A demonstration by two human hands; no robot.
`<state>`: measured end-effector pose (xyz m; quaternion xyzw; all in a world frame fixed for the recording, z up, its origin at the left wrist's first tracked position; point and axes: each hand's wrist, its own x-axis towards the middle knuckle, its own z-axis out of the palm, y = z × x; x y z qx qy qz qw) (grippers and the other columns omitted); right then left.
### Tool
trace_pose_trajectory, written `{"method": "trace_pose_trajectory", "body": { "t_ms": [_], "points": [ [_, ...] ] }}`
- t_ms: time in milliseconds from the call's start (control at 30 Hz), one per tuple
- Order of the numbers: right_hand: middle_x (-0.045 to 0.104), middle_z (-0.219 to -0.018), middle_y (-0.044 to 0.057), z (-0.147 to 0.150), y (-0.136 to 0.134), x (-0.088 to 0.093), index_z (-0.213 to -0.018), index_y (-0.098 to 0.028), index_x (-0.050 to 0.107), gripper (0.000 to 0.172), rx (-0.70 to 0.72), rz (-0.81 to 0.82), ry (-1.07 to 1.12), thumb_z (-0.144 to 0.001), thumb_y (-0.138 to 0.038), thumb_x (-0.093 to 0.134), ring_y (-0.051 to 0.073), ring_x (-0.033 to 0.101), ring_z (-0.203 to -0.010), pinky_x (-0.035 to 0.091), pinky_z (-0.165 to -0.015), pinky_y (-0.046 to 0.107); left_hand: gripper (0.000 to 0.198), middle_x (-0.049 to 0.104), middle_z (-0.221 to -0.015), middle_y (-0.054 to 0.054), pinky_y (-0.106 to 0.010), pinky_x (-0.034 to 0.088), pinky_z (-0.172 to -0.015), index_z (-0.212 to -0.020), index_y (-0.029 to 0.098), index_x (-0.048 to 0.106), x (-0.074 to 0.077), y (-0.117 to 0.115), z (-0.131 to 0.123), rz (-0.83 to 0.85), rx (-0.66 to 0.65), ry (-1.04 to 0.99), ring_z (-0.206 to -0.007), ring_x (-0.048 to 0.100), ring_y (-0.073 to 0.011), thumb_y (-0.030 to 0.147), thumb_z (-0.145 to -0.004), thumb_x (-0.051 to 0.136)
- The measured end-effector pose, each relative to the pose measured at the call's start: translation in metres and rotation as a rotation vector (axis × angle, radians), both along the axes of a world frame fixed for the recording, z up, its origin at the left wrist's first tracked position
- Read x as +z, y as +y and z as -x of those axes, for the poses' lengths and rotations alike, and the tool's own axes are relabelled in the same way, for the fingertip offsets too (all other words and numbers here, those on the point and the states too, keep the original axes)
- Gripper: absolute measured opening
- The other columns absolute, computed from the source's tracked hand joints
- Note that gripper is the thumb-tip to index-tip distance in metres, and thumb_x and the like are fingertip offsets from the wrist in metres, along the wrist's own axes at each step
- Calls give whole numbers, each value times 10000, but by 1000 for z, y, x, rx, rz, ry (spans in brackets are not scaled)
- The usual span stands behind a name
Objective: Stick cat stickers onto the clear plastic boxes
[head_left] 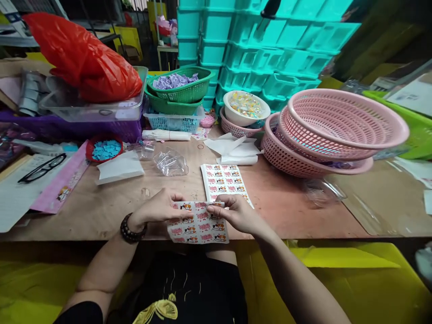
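Pinching the cartoon-animal sticker sheet (199,228) between thumbs and fingers, my left hand (160,207) and right hand (238,213) hold it over the front edge of the wooden table (290,207), my right thumb on its printed face. Just beyond lies a stack of matching sheets (222,180). Past it rest a clear plastic clamshell (170,163) and white papers (232,147); farther off, pink perforated baskets (340,153), a white bowl (230,112) of small packets, then stacked turquoise crates (216,51).

Nothing legible: pink print (204,227) on the sticker sheet (198,231) and the sticker stack (224,181) too small.
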<state>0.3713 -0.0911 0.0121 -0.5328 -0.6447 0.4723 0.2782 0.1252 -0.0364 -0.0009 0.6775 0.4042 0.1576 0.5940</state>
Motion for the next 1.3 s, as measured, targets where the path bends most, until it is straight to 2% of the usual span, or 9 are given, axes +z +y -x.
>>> {"method": "trace_pose_trajectory", "body": {
  "t_ms": [300,467,533,633,733,800,867,967,1300],
  "points": [
    [747,-824,47,-3,19,-1,-890,-179,744,233,150,-152,-54,-872,-402,679,170,678,-740,545,-676,298,392,532,-536,27,-178,263,-432,-653,118,652,-1,-1,1,4,-137,96,-483,400,-64,475,-809,694],
    [736,-1135,65,2,12,-5,-1057,-292,753,214,225,-1004,-182,-908,-185,643,214,668,-1003,547,-848,389,464,572,-564,9,-190,319,-449,-676,116,674,-20,13,17,307,-233,13,-494,446,-76,567,-685,782],
    [724,-1120,41,6,17,-5,-1102,-347,734,294,88,-1137,-64,-901,-153,643,200,660,-989,553,-825,374,484,618,-590,-10,-208,380,-462,-690,122,691,-30,17,26,379,-253,-27,-501,499,-97,588,-629,810],
    [695,-1123,47,19,47,-13,-1264,-366,646,380,-244,-885,131,-924,-197,617,182,664,-931,566,-779,353,437,675,-660,-47,-244,468,-518,-740,128,719,-33,19,41,230,-180,16,-565,580,-137,558,-692,779],
    [650,-1272,120,41,92,-34,-1539,-310,322,774,-252,-642,38,-859,-250,688,228,670,-983,567,-840,424,294,692,-1184,-130,-374,533,-905,-789,158,738,-21,23,53,-118,-37,41,-1062,642,-250,452,-785,735],
    [623,-1315,169,56,118,-51,-1593,-258,148,956,-211,-600,-69,-816,-225,705,278,656,-1070,560,-866,459,196,453,-1531,-78,-482,311,-1177,-730,179,738,-12,31,55,-430,34,91,-1411,386,-324,367,-784,748],
    [651,-1262,177,68,134,-63,-1601,-223,92,934,-213,-598,-146,-844,-201,640,293,657,-1080,560,-870,465,182,231,-1652,-7,-544,138,-1237,-660,179,725,-10,43,54,-650,58,188,-1518,151,-368,317,-773,758],
    [703,-1131,152,74,139,-69,-1599,-204,109,809,-247,-631,-202,-896,-170,508,265,687,-974,575,-827,433,174,79,-1676,18,-553,131,-1240,-642,169,720,-17,61,51,-656,-4,286,-1534,72,-373,286,-764,762],
    [705,-1074,124,61,129,-78,-1577,-220,155,778,-241,-816,-378,-856,-67,408,230,677,-869,575,-792,398,127,61,-1662,45,-515,131,-1256,-703,201,753,-22,67,48,-619,-109,363,-1540,71,-313,290,-791,736]
  ]
}}
